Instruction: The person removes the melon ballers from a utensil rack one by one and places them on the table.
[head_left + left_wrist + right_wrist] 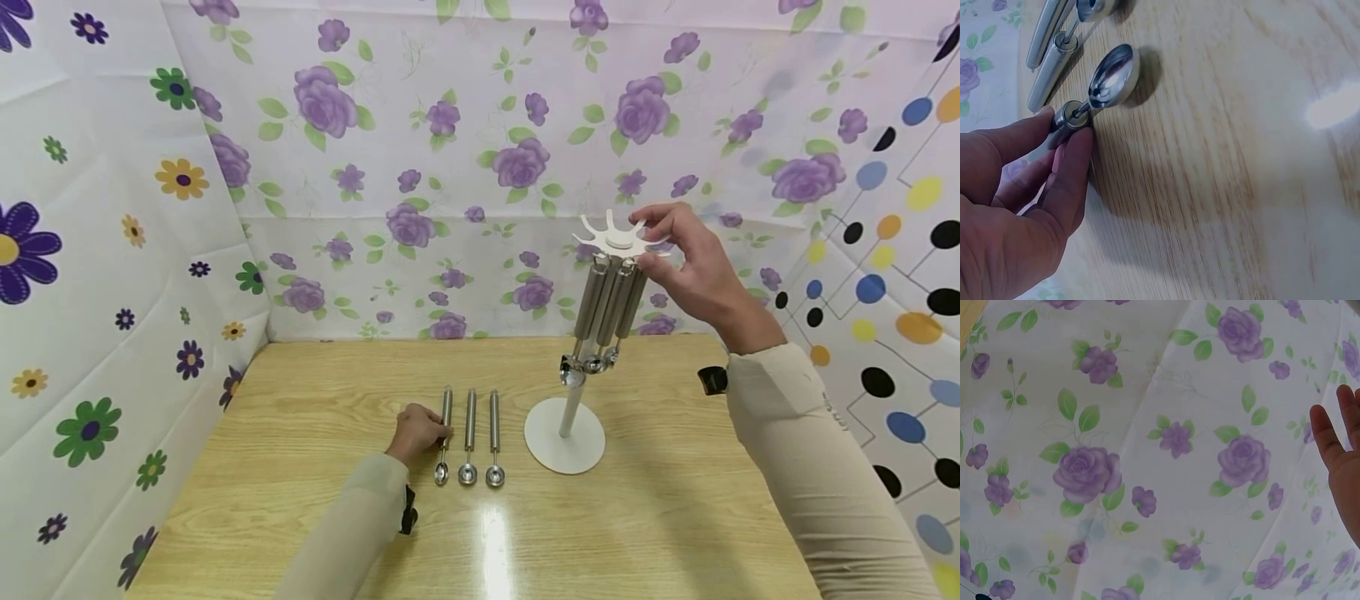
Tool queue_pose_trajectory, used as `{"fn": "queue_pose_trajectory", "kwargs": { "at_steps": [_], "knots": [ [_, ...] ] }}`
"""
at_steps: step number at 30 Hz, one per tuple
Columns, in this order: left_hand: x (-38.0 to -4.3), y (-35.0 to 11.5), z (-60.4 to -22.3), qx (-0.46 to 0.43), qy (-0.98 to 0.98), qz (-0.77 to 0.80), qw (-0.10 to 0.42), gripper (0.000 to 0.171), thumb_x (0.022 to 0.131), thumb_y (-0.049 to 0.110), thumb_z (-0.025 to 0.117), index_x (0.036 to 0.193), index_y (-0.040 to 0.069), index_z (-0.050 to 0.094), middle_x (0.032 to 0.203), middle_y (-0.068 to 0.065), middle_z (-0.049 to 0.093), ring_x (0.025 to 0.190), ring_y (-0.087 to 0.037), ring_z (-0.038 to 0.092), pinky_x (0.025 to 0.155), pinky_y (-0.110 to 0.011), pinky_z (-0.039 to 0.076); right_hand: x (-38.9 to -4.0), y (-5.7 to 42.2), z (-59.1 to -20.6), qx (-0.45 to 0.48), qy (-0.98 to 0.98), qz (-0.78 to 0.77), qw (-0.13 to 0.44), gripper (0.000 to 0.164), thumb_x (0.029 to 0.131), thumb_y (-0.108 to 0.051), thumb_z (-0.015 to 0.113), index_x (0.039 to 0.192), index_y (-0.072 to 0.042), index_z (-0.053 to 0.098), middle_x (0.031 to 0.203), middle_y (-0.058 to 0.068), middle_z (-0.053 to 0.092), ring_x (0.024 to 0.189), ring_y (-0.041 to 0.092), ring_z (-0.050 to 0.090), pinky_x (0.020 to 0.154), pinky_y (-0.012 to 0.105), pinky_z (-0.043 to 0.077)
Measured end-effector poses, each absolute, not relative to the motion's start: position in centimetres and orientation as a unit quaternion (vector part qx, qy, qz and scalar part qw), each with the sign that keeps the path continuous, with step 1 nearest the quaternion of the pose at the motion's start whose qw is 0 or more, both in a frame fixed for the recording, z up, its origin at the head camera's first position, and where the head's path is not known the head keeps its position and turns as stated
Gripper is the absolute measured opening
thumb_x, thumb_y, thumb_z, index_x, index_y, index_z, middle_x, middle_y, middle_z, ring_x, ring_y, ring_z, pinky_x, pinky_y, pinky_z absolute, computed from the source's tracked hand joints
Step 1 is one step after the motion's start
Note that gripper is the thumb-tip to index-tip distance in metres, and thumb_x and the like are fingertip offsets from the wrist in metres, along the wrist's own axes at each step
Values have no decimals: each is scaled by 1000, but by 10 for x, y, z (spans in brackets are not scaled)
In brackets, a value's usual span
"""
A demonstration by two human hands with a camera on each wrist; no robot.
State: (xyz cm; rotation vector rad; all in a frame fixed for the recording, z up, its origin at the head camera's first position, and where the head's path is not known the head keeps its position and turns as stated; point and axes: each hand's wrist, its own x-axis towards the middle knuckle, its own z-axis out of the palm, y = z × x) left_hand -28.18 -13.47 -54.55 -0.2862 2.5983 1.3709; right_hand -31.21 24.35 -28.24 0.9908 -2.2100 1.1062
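My left hand point(416, 433) pinches the handle of a small steel scoop point(1114, 78) between thumb and fingers. The scoop lies at the left end of a row on the table, its shiny bowl towards me. Beside it, parallel, are two more scoops, the middle one point(470, 421) and the right one point(494, 421). Up at the top of a white hanging rack point(618, 242), my right hand point(693, 271) grips the hooked disc by its right edge. Several steel scoops point(590, 304) hang from the hooks, bowls down. Only part of the right hand shows in the right wrist view.
The rack's round white base point(564, 458) stands on the wooden table point(337, 517), right of the row. Flower-printed cloth point(420, 167) forms the back wall, with a daisy-patterned sheet point(112, 333) on the left and a dotted one point(900, 292) on the right.
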Motion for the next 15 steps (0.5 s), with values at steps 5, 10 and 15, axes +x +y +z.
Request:
{"fn": "queue_pose_trajectory", "kwargs": {
  "at_steps": [5, 10, 15],
  "knots": [
    [-283, -134, -547, -106, 871, 469, 99, 8, 84, 4, 80, 82, -1, 74, 75, -11, 70, 66, -23, 68, 57, -32, 58, -310, 246, -281, 360, -807, 406, 233, 51, 107, -40, 42, 102, 10, 50, 135, 19, 54, 121, 15, 49, 101, 34, 37],
    [-284, -135, -549, -112, 875, 462, 97, 9, 82, 3, 81, 84, -2, 73, 77, -10, 69, 67, -21, 68, 58, -33, 59, -309, 250, -278, 382, -791, 423, 223, 33, 104, -15, 37, 104, 12, 55, 137, 9, 54, 128, 17, 47, 100, 26, 36],
    [-284, -136, -548, -108, 881, 451, 95, 11, 83, 6, 81, 86, -3, 74, 76, -11, 70, 67, -21, 68, 58, -32, 58, -310, 253, -278, 398, -780, 430, 218, 31, 104, -12, 39, 106, 13, 57, 136, 1, 54, 129, 15, 46, 100, 25, 36]
  ]
}}
